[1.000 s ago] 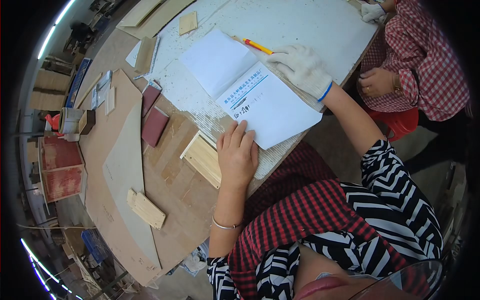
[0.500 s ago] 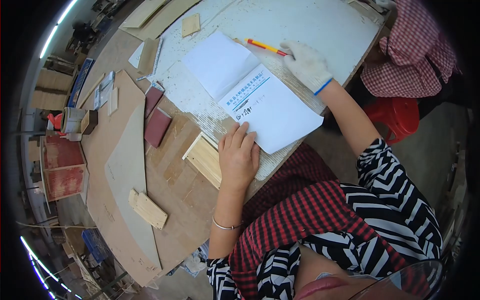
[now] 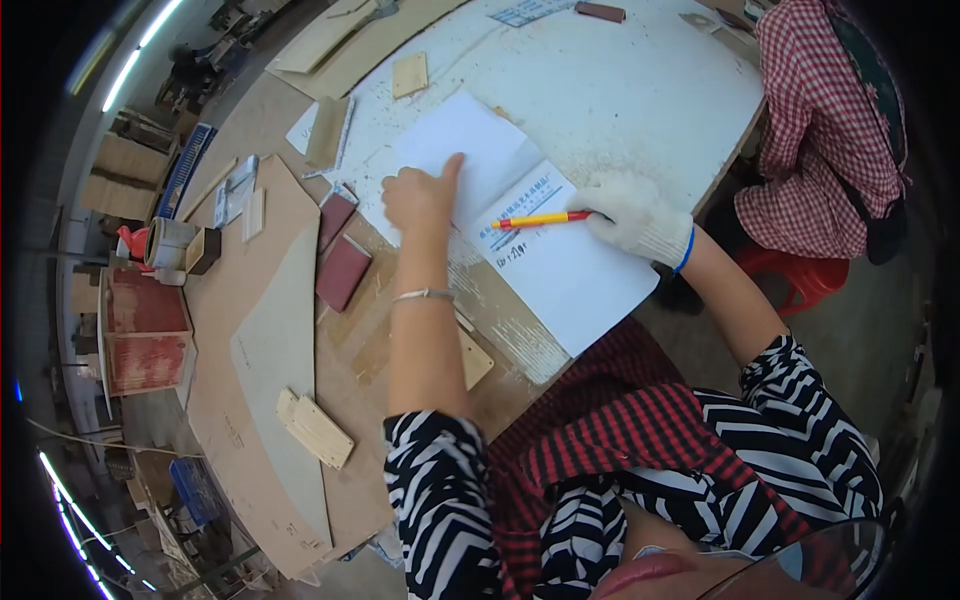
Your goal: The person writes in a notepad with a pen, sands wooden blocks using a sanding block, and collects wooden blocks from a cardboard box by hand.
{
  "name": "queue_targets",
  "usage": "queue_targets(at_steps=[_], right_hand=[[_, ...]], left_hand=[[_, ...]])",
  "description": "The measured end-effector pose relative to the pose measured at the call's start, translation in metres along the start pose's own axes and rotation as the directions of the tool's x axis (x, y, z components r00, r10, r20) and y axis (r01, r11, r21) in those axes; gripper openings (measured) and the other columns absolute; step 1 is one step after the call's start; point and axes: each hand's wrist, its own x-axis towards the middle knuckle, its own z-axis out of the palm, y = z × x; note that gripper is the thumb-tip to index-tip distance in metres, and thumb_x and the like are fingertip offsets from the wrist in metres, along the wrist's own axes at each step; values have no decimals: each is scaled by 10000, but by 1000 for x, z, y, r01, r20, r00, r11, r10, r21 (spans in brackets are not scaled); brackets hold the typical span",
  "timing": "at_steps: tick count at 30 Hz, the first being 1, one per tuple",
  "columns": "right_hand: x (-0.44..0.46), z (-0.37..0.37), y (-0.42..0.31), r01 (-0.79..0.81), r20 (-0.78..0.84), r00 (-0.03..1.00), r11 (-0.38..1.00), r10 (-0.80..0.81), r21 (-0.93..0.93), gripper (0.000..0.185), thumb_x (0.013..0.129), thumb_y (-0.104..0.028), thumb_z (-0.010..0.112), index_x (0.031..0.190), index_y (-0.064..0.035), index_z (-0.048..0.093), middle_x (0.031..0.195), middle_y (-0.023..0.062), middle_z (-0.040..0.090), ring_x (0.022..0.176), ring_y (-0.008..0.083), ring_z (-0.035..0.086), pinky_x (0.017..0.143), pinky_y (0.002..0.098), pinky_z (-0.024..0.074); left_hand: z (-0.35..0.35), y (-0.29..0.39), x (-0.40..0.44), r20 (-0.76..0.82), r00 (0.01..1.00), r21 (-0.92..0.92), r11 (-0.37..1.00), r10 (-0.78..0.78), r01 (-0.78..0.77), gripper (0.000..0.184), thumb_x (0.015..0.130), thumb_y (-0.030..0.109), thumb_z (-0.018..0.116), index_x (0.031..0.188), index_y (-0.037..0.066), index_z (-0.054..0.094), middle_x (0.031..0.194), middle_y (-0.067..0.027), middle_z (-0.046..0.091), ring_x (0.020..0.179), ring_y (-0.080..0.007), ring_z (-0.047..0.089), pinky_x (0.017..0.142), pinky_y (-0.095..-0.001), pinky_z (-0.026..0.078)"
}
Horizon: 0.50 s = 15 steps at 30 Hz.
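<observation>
A notepad (image 3: 580, 290) lies turned back on the worktable, with blue printed characters and some handwriting on its lower sheet. My right hand (image 3: 640, 220), in a white knitted glove with a blue cuff, holds a yellow and red pen (image 3: 540, 220) over that sheet, the pen pointing left. Bare and with a bracelet at the wrist, my left hand (image 3: 420, 200) is over the left edge of the turned-back page (image 3: 480, 140). Its thumb stretches away from the other fingers, which are partly hidden. Whether it touches the page I cannot tell.
Two dark red booklets (image 3: 343, 273) lie left of the notepad. Small drilled wood pieces (image 3: 315, 428) rest on the brown board (image 3: 270, 480), another wood piece (image 3: 476, 358) beside my left forearm. A person in a checked shirt (image 3: 800, 200) sits on a red stool (image 3: 815, 280) at right.
My left hand has moved from the lower sheet up to the turned-back page. My right hand has brought the pen down from above the pad onto the printed heading. The view has shifted slightly.
</observation>
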Motion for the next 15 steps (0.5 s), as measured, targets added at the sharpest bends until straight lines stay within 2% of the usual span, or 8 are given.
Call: queue_targets(at_steps=[2,5,6,9,10,12,13,15], right_hand=[[4,-1,3,8,15,1000,1000,-8,12,233,766,-97,575,971,-95,686,880,134,629,838,331,613,754,441,498],[6,-2,5,24,-11,1000,999,-24,31,221,767,-100,574,958,-98,687,876,134,632,837,332,615,751,445,500],[10,-3,6,50,-51,998,998,-48,37,220,767,-105,576,957,-99,687,873,135,633,837,333,615,751,448,501],[20,0,11,104,-119,988,994,-99,40,215,767,-114,583,955,-103,686,873,136,636,837,336,617,747,447,505],[23,2,13,135,-120,984,990,-131,32,211,766,-119,588,953,-105,685,875,136,636,837,337,617,744,445,508],[32,2,15,169,-130,978,985,-164,27,207,766,-123,593,951,-106,685,877,136,636,837,339,618,741,442,511],[37,0,14,106,-11,994,994,-106,-14,204,766,-127,598,950,-108,684,876,133,636,839,339,619,743,439,512],[43,-4,12,-6,225,974,993,33,-121,200,764,-134,607,948,-112,682,874,128,636,843,341,620,746,434,515]], left_hand=[[8,10,12,-104,994,-17,999,-44,42,583,781,446,753,1095,-36,660,1046,-230,664,930,-327,674,810,-401,534],[23,3,28,164,971,-434,897,173,-87,591,767,407,780,1091,-60,617,1137,-311,592,982,-424,626,885,-458,510],[29,1,31,159,971,-427,899,181,-98,591,767,407,780,1091,-60,617,1137,-311,592,982,-424,626,885,-458,510],[34,-8,32,-171,975,-505,862,-144,39,464,757,297,818,1025,-45,655,1007,-202,662,883,-302,666,776,-389,539],[30,-8,32,-181,973,-501,865,-145,35,464,757,297,818,1025,-45,655,1007,-202,662,883,-302,666,776,-389,539],[19,-5,30,277,952,-803,512,-129,304,371,780,224,800,991,-45,655,973,-169,660,850,-251,648,755,-360,529],[11,-2,25,478,877,-834,295,-33,466,325,792,188,791,974,-45,656,957,-152,660,833,-226,639,744,-345,524],[-8,-2,8,395,916,-876,328,66,354,282,787,153,780,962,-32,659,959,-144,658,839,-233,635,745,-329,515]])
